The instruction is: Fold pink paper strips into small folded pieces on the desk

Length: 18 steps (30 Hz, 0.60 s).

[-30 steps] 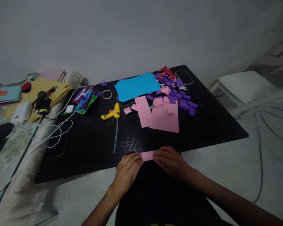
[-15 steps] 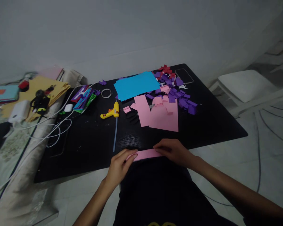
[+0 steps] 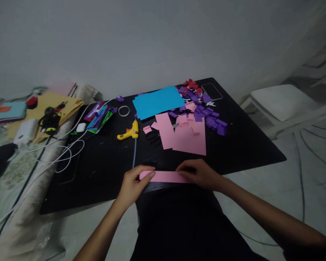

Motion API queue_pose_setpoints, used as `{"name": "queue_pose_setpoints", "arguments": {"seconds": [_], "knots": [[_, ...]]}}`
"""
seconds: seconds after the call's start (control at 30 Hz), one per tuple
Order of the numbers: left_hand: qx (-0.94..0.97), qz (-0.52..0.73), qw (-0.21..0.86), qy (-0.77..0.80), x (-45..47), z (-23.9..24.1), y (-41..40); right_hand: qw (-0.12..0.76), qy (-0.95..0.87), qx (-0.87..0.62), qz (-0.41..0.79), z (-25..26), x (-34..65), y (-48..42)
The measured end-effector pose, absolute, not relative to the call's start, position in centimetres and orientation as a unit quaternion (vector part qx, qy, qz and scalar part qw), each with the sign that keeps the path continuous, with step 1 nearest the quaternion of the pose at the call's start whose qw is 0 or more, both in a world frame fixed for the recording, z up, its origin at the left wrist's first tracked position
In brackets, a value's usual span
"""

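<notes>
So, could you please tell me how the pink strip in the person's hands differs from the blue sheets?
The pink strip is narrow, while the blue sheets are much broader. The strip is held between left hand and right hand; the sheets lie untouched on the black table. The strip is at the table's near edge, the sheets towards its far side. Both are plain-coloured and longer than wide.

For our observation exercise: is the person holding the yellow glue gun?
No, the yellow glue gun lies on the black table while the left hand and right hand hold a pink paper strip.
</notes>
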State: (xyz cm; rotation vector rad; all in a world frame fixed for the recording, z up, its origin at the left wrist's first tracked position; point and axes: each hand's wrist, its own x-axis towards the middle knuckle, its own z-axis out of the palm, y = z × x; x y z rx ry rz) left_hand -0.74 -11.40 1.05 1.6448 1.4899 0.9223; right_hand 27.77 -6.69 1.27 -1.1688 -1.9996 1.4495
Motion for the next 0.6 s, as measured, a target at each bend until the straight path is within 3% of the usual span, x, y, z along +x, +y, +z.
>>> {"name": "queue_pose_setpoints", "arguments": {"seconds": [0.27, 0.43, 0.6], "knots": [[0.596, 0.465, 0.392, 0.524, -1.0, 4.7, -0.5, 0.211, -0.702, -0.362, 0.576, 3.9, 23.5, 0.4], [0.49, 0.559, 0.451, 0.493, -0.8, 3.3, 4.2, 0.215, -0.635, -0.328, 0.665, 3.3, 22.1, 3.6], [0.451, 0.563, 0.501, 0.478, -0.2, 0.9, 4.5, 0.2, -0.59, -0.297, 0.724, 1.4, 21.9, 4.6]]}}
